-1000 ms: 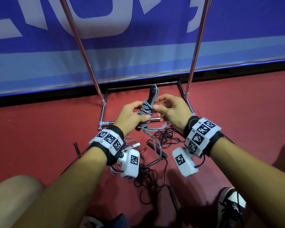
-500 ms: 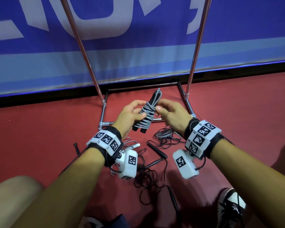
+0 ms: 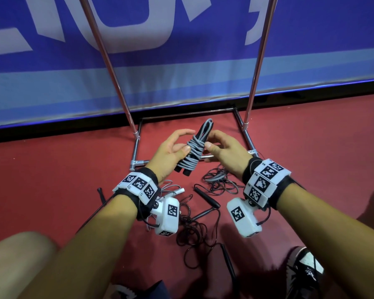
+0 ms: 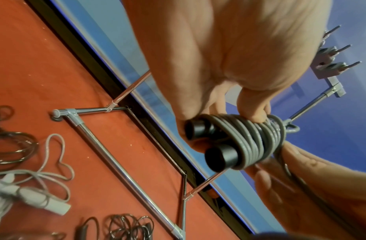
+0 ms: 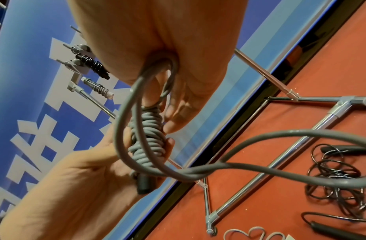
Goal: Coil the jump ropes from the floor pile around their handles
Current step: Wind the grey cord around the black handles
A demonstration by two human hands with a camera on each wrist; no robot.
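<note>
A grey jump rope [image 3: 194,152] is wound in several turns around its two black handles [image 4: 210,142], which lie side by side. My left hand [image 3: 185,141] holds this bundle above the floor, thumb on the coil [image 4: 258,138] and fingers behind it. My right hand [image 3: 212,140] pinches the rope at the upper end of the bundle. In the right wrist view a loose grey loop [image 5: 219,165] runs from that hand past the coil [image 5: 149,139] and off to the right. The bundle leans with its top away from me.
On the red floor below my wrists lies a tangle of thin black ropes [image 3: 194,229] with black handles and a pale rope with white handles [image 3: 175,189]. A chrome rack base [image 3: 138,162] and two poles stand ahead before a blue banner. Coiled ropes [image 5: 93,65] hang on rack pegs.
The grey slack that hung below the bundle a second ago has been drawn up. The bundle has tipped from upright to leaning. My left fingers have loosened behind it.
</note>
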